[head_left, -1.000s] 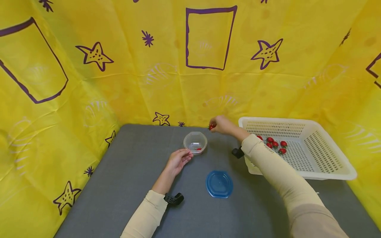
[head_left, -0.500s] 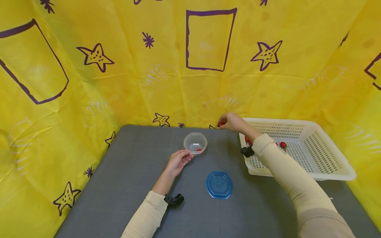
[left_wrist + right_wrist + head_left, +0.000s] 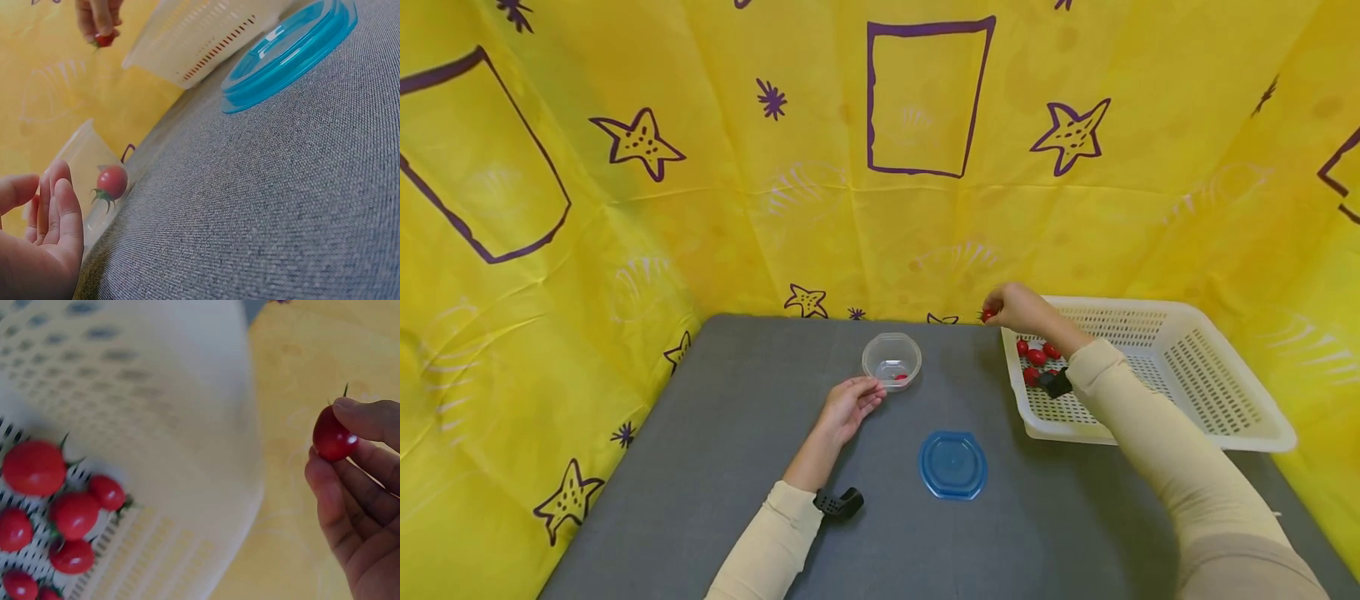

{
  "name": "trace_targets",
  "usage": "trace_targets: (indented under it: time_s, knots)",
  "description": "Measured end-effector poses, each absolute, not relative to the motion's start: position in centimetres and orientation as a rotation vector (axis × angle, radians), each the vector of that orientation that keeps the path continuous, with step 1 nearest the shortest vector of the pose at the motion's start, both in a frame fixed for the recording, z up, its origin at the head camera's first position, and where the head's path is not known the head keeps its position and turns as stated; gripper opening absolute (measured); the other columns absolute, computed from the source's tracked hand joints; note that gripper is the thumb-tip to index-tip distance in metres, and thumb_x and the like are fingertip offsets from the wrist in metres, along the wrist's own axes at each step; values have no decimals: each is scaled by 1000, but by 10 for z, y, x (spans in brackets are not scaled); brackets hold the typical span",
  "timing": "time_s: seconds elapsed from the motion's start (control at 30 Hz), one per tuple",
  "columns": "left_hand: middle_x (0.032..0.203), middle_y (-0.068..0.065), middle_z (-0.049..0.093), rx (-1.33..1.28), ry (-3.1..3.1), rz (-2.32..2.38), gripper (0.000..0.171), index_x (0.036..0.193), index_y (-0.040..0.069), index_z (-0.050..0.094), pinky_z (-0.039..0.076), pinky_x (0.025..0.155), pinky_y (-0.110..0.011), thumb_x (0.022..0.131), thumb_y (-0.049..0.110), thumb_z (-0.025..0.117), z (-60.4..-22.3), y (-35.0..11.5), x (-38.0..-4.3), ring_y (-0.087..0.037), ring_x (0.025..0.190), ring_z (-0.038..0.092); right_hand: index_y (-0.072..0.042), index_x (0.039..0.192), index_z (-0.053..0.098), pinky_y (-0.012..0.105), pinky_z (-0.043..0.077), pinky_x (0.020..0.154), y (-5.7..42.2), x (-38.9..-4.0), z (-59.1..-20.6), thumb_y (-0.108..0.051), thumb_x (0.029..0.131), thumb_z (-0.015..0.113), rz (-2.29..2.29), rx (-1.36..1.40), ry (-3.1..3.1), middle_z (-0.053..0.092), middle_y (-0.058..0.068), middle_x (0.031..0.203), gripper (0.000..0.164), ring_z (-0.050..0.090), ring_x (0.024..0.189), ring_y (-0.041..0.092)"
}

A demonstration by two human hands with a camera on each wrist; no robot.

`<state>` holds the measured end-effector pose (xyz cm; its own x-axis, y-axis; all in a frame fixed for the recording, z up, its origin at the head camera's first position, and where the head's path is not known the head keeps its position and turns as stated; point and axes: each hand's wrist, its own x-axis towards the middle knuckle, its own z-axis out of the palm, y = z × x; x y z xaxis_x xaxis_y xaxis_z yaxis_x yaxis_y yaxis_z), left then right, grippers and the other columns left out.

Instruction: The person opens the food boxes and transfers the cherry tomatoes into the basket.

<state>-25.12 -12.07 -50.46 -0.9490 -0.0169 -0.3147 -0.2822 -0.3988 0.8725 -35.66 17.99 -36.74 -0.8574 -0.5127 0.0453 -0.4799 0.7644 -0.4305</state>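
Observation:
My right hand (image 3: 1018, 308) pinches a red cherry tomato (image 3: 335, 434) with a green stem between thumb and fingertips, by the back left corner of the white basket (image 3: 1247, 392). In the right wrist view that hand is outside the basket wall. My left hand (image 3: 848, 406) grips the near rim of a small clear plastic container (image 3: 891, 350) on the table. One cherry tomato (image 3: 112, 181) lies inside it, seen through the wall in the left wrist view. Several more tomatoes (image 3: 74, 514) sit in the basket, partly hidden by the right wrist in the head view.
A blue lid (image 3: 953, 465) lies flat on the grey tabletop (image 3: 715, 467), between the left forearm and the basket. Yellow patterned cloth (image 3: 820, 242) hangs along the back and sides. The right forearm crosses over the basket's near rim.
My right hand has moved to the right with the tomato, from beside the clear container to the basket's corner. The left hand, container and lid have stayed put.

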Motion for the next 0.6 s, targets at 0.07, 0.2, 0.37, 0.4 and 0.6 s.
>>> trace_targets:
  time_s: [0.07,0.2,0.37,0.4,0.6]
  knots:
    - [76,0,69,-404,1614,2469,6,97,2,59,56,69,-22,97,6,55,-504,-121,-251,-9,71,68,8,100,69,48,53,83,187,-356,-368,-8,82,72,-653,-787,2883,72,21,94,24,65,85,31]
    - [76,0,70,-401,1607,2470,6,96,2,60,56,70,-22,97,6,56,-505,-122,-251,-9,71,68,8,100,69,48,53,83,202,-354,-370,-7,81,73,-644,-756,2883,71,21,93,24,65,85,32]
    - [75,1,69,-418,1608,2469,5,97,2,59,56,69,-22,97,5,54,-505,-122,-253,-9,70,68,8,98,69,47,53,81,220,-353,-375,-6,80,73,-621,-757,2887,72,21,92,23,65,82,30]
    - [75,1,69,-420,1606,2469,5,97,2,59,56,69,-22,97,5,54,-505,-122,-253,-9,70,68,8,97,70,47,53,80,223,-353,-375,-6,80,73,-610,-758,2889,72,21,92,23,64,81,29]
    - [76,1,69,-431,1606,2470,8,102,-1,58,56,69,-22,97,5,55,-507,-123,-255,-9,71,68,6,92,70,41,52,73,241,-349,-376,-8,78,74,-567,-695,2859,71,15,84,20,58,72,23]
